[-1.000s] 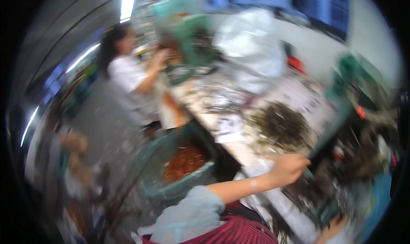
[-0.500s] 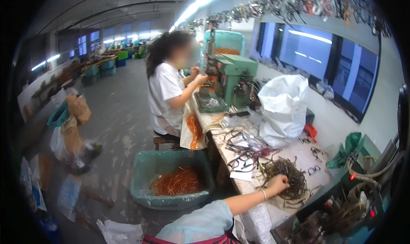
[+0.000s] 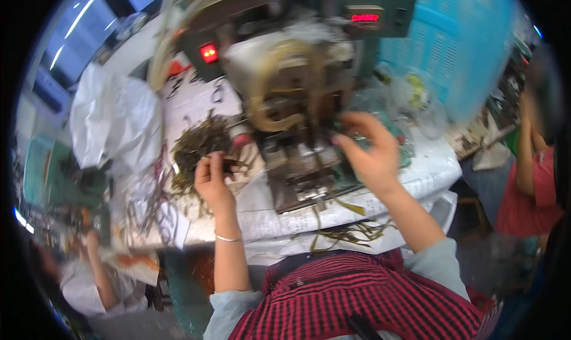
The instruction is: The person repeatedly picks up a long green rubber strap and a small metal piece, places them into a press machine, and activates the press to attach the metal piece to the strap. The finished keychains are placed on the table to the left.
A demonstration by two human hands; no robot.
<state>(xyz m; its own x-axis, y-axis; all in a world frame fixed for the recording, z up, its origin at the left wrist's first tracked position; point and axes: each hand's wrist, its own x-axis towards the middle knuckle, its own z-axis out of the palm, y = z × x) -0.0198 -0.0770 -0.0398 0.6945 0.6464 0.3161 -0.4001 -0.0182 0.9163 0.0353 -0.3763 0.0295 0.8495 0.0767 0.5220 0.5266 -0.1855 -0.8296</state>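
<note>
My left hand (image 3: 214, 178) is closed in a pinch on a thin olive-brown strip (image 3: 237, 163), beside a tangled pile of similar strips (image 3: 201, 139). My right hand (image 3: 377, 156) reaches in at the right side of a small bench machine (image 3: 306, 150). Its thumb and forefinger are apart with a gap between them, and nothing shows in it. A yellowish tube (image 3: 262, 96) loops over the front of the machine. More loose olive strips (image 3: 351, 236) lie on white sheeting at the table's near edge, below the machine.
A large white sack (image 3: 113, 117) stands at the left, with dark looped pieces near it. Clear plastic bags (image 3: 419, 99) and a bright blue crate (image 3: 449, 37) are at the right. One co-worker (image 3: 98, 280) sits at the lower left, another in red (image 3: 529, 203) at the right.
The view has swung right from the neighbouring bench to the machine. My left hand has come off the strip pile with a strip, and my right hand now shows at the machine.
</note>
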